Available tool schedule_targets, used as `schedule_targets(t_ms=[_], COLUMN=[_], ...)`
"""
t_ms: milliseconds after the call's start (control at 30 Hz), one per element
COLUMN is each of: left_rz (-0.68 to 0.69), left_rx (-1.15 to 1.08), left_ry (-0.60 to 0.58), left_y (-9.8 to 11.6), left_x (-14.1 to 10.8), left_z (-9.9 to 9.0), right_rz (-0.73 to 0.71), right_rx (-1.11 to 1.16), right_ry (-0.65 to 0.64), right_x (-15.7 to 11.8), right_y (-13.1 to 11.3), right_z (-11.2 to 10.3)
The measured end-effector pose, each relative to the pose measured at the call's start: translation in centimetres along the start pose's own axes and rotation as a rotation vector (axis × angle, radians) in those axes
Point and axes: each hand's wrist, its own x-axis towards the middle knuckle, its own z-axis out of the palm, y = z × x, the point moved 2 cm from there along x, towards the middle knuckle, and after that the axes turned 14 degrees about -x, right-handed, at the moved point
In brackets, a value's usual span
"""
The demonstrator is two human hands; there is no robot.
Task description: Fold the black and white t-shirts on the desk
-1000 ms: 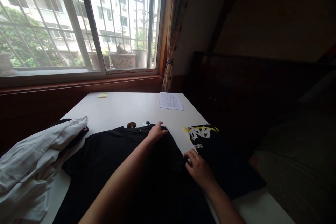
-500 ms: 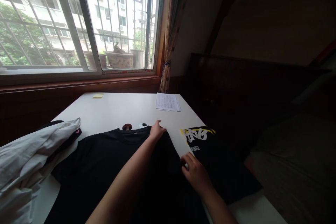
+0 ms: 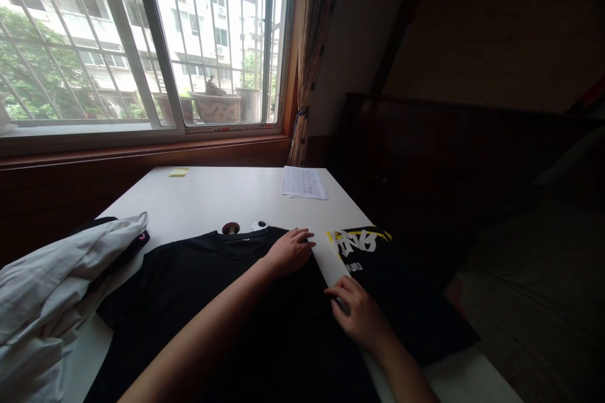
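Observation:
A black T-shirt (image 3: 189,302) lies spread on the white table, its neckline at the far side. My left hand (image 3: 289,250) rests on the shoulder at the shirt's right, palm down with the fingers stretched out. Lower down, at the sleeve edge on that same side, my right hand (image 3: 355,312) has its fingers curled, and the sleeve's edge seems to be pinched at their tips. Close by on the right is a second black garment (image 3: 411,308) with white lettering and a yellow stripe.
A heap of white and dark clothes (image 3: 57,289) covers the table's left side. Toward the back of the table (image 3: 236,195) are paper sheets (image 3: 304,183) and a yellow sticky note (image 3: 178,172). Beyond the shirt's collar sits a small round white piece (image 3: 259,225) beside a round hole (image 3: 230,228).
My left hand has gone from gripping the shirt's shoulder edge to lying with fingers extended, slightly farther right. My right hand has stayed near the sleeve.

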Motion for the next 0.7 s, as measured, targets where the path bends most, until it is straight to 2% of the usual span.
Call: schedule_targets(t_ms=[100,233,467,700], left_rz=[0.121,0.017,-0.063,-0.036], left_rx=[0.153,0.208,0.229,0.211], left_ry=[-0.149,-0.201,-0.179,-0.123], left_y=[0.9,0.2,-0.8,-0.8], left_x=[-1.9,-2.8,-0.7,-0.3], left_z=[0.7,1.2,1.5,1.5], right_rz=[-0.004,-0.017,-0.089,-0.057], right_rx=[-0.004,0.008,0.048,0.023], right_ry=[0.010,0.013,0.003,0.048], right_x=[0.1,0.1,0.0,0.2], right_y=[-0.3,-0.8,-1.4,-1.2], right_z=[-0.4,-0.7,-0.1,-0.2])
